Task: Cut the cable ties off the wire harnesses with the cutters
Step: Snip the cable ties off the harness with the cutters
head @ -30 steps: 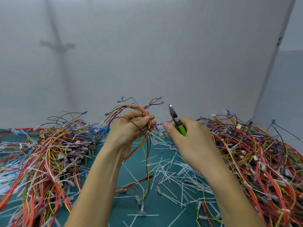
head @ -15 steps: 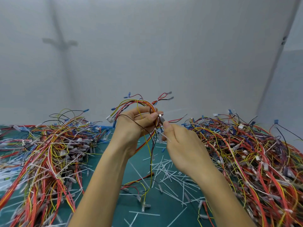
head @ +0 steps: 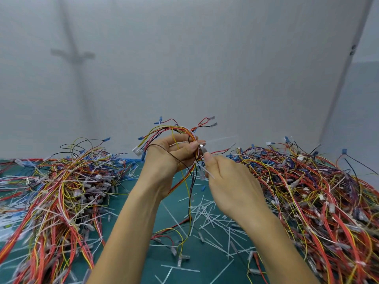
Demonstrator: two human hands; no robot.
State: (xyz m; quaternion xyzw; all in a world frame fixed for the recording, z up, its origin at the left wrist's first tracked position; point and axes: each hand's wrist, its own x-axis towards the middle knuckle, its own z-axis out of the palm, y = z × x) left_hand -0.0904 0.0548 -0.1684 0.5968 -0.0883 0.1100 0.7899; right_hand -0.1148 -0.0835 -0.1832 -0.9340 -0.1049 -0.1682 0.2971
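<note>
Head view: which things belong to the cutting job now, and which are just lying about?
Job: left hand, held harness, cutters, right hand, cable tie.
Lying about: left wire pile, right wire pile, cut tie scraps, green mat.

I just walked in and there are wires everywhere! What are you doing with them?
A person is snipping cable ties off wire bundles. The left hand grips one wire harness, held up above the green mat. The right hand holds the cutters, whose metal tip sits against the bundle by the left fingers. The mat is littered with cut white ties, with big piles of harnesses on both sides.
</note>
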